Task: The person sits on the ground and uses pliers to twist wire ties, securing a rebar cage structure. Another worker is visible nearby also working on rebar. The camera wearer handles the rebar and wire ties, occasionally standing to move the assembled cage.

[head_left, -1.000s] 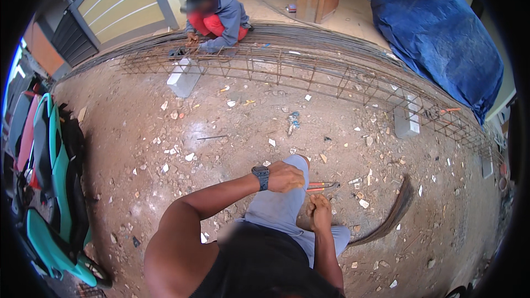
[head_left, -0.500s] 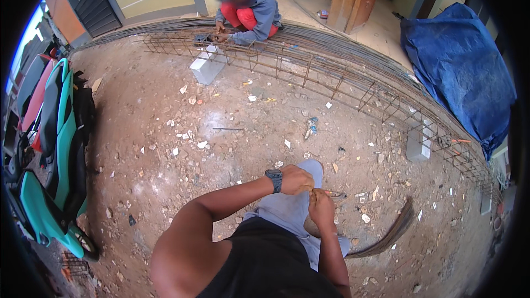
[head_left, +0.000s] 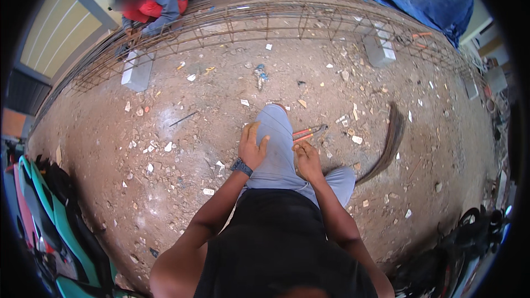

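Fingers (head_left: 250, 132) outspread on bare left hand (head_left: 252, 150); curled on right hand (head_left: 307, 160), grasp unclear, red-handled metal tool (head_left: 305, 131) at its twelve o'clock.

- My grey-clad leg (head_left: 276, 152) stands between my left hand (head_left: 253, 148) and right hand (head_left: 307, 159).
- Ahead-left, I could sweep over low rubble (head_left: 168, 147) toward the pale block (head_left: 137, 73).
- A red-handled tool (head_left: 305, 133) lies just ahead-left of my right hand; rightward, a curved dark bundle (head_left: 394, 137) intrudes.

The left grip (head_left: 253, 146) spreads at the gray trousers (head_left: 276, 160), the right grip (head_left: 307, 160) curled near red-handled pincers (head_left: 306, 131).
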The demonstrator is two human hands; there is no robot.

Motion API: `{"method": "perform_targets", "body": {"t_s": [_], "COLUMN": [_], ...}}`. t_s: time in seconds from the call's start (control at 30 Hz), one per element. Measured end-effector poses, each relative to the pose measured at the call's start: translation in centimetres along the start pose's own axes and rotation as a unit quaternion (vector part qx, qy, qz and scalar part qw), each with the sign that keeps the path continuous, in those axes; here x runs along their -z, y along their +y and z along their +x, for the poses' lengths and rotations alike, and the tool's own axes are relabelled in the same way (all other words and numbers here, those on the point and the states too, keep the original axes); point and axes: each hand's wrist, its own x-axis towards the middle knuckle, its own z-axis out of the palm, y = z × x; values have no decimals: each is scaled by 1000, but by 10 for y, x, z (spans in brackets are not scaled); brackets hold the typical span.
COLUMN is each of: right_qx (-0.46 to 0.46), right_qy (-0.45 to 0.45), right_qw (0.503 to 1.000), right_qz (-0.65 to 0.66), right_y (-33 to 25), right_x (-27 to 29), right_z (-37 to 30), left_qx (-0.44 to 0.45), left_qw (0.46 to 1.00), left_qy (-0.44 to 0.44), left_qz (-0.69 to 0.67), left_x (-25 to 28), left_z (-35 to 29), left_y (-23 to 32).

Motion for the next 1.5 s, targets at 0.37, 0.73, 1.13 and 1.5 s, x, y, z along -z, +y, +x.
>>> {"method": "perform_targets", "body": {"t_s": [0.37,0.73,1.13,1.5], "right_qx": [-126,-93,-180,-256], "right_qy": [4,57,-5,-54], "right_qw": [982,987,925,846], "right_qz": [138,120,333,466], "right_y": [-11,-18,-18,-24], "right_x": [-1,0,2,19], "right_z": [-16,-10,-14,-25], "left_qx": [-141,-125,-53,-108], "left_qw": [987,981,977,985], "left_qy": [-73,-120,-133,-124], "left_qz": [0,-83,-157,-56], "left_x": [-7,-23,-29,-34], "left_z": [51,53,58,67], "left_y": [21,27,12,1]}}
